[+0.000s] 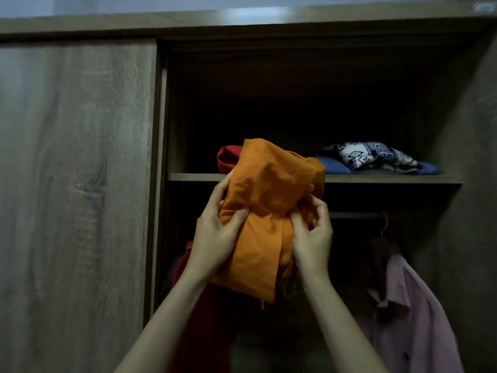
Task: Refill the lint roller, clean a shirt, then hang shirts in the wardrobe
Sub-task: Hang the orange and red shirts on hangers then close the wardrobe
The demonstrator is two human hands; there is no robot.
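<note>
Both hands hold a bunched orange shirt (266, 211) up in front of the open wardrobe (80, 157), at the level of its shelf (376, 179). The left hand (215, 235) grips its left side with thumb pressed into the cloth, and the right hand (313, 238) pinches its right side. A red cloth (227, 158) and a patterned cloth (368, 154) lie on the shelf; a pink shirt (408, 305) hangs below.

Head view, facing forward, slightly upward, close to open wardrobe (80, 184)
</note>
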